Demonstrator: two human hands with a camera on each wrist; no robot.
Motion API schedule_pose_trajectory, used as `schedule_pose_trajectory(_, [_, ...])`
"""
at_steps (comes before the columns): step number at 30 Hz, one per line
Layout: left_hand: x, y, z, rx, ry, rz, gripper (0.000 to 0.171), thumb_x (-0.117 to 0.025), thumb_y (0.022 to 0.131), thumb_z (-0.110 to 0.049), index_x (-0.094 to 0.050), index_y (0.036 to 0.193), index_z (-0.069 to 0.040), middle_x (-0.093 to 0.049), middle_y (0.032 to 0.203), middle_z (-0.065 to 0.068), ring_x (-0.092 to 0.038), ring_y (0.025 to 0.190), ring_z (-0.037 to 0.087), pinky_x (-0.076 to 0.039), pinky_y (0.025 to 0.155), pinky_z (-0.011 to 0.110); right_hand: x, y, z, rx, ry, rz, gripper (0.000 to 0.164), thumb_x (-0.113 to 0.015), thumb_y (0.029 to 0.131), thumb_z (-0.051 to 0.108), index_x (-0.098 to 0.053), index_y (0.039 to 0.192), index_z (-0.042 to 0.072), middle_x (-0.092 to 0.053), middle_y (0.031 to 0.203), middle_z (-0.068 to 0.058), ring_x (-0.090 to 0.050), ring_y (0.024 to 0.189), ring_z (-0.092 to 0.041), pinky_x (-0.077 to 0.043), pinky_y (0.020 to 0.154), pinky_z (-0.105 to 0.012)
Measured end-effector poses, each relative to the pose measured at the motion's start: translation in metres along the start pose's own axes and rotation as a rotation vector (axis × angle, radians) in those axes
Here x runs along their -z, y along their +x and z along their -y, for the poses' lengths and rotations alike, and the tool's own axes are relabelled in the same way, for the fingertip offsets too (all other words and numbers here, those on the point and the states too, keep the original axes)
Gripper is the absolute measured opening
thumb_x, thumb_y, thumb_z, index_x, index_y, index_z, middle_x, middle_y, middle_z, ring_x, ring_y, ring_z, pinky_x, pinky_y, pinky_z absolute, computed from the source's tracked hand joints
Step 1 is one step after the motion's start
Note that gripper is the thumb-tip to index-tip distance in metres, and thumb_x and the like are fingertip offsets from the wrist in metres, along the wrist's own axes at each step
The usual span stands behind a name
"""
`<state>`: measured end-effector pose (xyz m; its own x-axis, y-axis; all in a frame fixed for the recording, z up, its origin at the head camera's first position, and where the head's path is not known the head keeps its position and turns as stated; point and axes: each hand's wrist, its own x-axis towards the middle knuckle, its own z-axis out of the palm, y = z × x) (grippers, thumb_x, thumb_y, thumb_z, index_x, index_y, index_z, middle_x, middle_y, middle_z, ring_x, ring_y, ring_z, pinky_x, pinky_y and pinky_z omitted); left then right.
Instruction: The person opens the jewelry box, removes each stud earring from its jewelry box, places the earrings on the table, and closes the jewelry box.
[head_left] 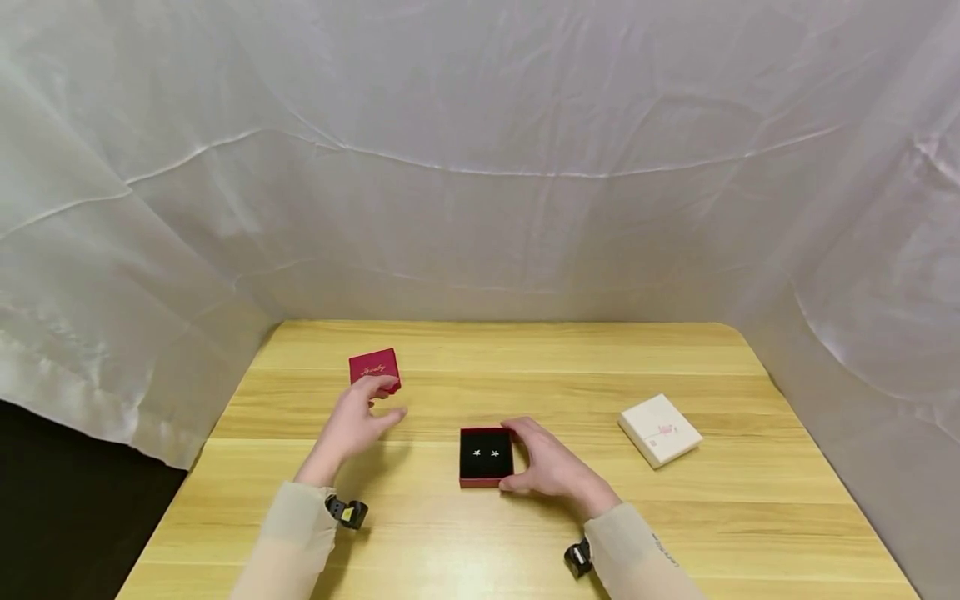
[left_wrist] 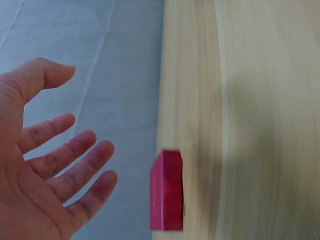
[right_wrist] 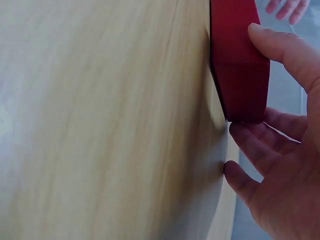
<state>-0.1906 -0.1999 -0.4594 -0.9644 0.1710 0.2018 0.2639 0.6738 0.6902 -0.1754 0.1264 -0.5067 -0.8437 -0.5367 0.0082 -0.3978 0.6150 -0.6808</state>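
Observation:
On the table, in the middle of the head view, stands a red jewelry box (head_left: 487, 482) without its lid. Its black lining (head_left: 486, 467) carries two small star-shaped earrings (head_left: 477, 452). My right hand (head_left: 549, 460) grips this box from its right side, thumb at the near corner and fingers at the far one; the right wrist view shows the thumb on the red wall (right_wrist: 240, 45). My left hand (head_left: 358, 423) hovers above the table with spread, slightly bent fingers and holds nothing. Behind it lies the red lid (head_left: 372, 363) with gold script, partly covered by the fingers.
A white square box (head_left: 662, 429) with a pink flower print sits on the right of the wooden table (head_left: 570, 358). Pale cloth (head_left: 480, 225) hangs behind the table and along both sides. A dark area (head_left: 60, 500) shows beyond the left table edge.

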Motion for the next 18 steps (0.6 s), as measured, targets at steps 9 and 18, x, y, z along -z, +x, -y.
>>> schedule_pose_trajectory(9, [-0.016, -0.004, -0.029, -0.04, -0.002, -0.055, 0.043, -0.08, 0.082, -0.017, -0.066, 0.12, -0.001, -0.062, 0.118, 0.011, -0.057, 0.108, 0.03, -0.049, 0.09, 0.049, 0.001, 0.0, -0.001, 0.0, 0.023, -0.004, 0.084, -0.089, 0.07, 0.025, -0.048, 0.139, 0.0, -0.052, 0.135, -0.011, -0.047, 0.127, -0.028, -0.037, 0.108, -0.048])
schedule_pose_trajectory(18, [-0.04, -0.009, -0.046, -0.054, -0.034, 0.007, 0.038, -0.081, 0.079, -0.018, -0.068, 0.114, -0.009, -0.061, 0.116, 0.003, -0.057, 0.104, 0.024, -0.049, 0.088, 0.045, 0.0, -0.002, 0.001, -0.026, 0.084, -0.002, 0.085, -0.088, 0.072, 0.025, -0.046, 0.141, 0.001, -0.051, 0.136, -0.012, -0.047, 0.126, -0.03, -0.036, 0.107, -0.051])
